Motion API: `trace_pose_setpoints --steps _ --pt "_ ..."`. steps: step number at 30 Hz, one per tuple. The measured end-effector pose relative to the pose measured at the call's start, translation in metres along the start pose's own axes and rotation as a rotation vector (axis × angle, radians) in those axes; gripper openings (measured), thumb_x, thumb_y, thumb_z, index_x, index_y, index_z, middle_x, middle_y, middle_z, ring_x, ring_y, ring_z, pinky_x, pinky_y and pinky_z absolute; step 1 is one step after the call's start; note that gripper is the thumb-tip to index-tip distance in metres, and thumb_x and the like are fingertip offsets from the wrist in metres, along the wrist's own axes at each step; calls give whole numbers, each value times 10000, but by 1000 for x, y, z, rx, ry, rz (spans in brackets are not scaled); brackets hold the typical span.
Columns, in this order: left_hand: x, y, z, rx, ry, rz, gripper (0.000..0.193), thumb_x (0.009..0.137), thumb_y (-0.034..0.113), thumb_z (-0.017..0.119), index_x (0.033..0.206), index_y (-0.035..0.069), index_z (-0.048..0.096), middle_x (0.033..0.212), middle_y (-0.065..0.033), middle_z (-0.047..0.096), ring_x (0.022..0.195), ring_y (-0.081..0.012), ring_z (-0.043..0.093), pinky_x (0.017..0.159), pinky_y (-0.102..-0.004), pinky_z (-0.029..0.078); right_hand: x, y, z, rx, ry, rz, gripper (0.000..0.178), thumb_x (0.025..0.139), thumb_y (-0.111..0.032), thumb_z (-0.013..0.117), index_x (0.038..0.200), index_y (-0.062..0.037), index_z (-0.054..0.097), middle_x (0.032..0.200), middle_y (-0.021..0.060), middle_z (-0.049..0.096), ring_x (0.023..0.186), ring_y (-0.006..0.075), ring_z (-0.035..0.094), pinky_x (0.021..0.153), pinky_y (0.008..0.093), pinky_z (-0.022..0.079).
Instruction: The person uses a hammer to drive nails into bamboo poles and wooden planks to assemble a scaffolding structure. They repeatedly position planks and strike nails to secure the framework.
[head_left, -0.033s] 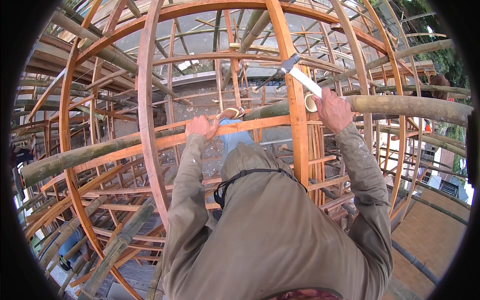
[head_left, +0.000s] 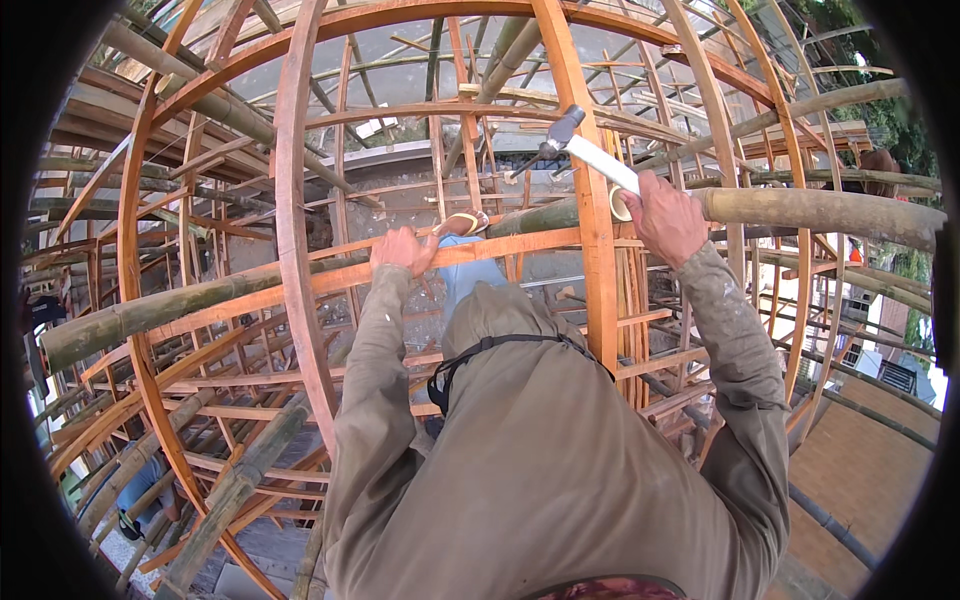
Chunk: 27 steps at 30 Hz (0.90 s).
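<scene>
My right hand [head_left: 668, 215] is wrapped round the pale handle of a hammer [head_left: 603, 165]. The dark hammer head points up and to the left, in front of an upright timber post [head_left: 598, 265]. My left hand [head_left: 403, 250] grips a horizontal wooden beam [head_left: 520, 243], its fingers folded over the top. A thick bamboo pole [head_left: 190, 300] runs along the far side of that beam. The open end of another bamboo pole [head_left: 820, 215] lies beside my right hand. My sandalled foot [head_left: 462, 223] shows beyond the beam, near my left hand.
Wooden uprights, such as a reddish post [head_left: 296, 220], and crossing bamboo stand all round. A curved-looking top rail [head_left: 400, 17] spans the far side. Below left, a person [head_left: 145, 485] is partly hidden by poles. A brown panel [head_left: 860, 460] lies lower right.
The hammer head has swung a little to the left, with my right wrist turning slightly. My left hand stays on the beam.
</scene>
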<state>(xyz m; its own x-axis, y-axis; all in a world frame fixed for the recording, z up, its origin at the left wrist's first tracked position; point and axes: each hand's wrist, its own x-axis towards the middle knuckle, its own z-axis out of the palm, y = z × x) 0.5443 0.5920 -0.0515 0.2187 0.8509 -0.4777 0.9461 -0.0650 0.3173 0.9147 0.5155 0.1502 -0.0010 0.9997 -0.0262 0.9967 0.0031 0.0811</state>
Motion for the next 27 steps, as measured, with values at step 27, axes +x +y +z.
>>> trace_pose_setpoints --steps 27 --pt "10 -1 -6 -67 -4 -15 605 874 558 561 1015 1 748 1038 -248 726 1030 -391 695 912 -474 537 -13 -30 35 -262 -370 -55 428 1002 -431 568 908 -14 546 691 153 676 569 340 682 518 445 550"
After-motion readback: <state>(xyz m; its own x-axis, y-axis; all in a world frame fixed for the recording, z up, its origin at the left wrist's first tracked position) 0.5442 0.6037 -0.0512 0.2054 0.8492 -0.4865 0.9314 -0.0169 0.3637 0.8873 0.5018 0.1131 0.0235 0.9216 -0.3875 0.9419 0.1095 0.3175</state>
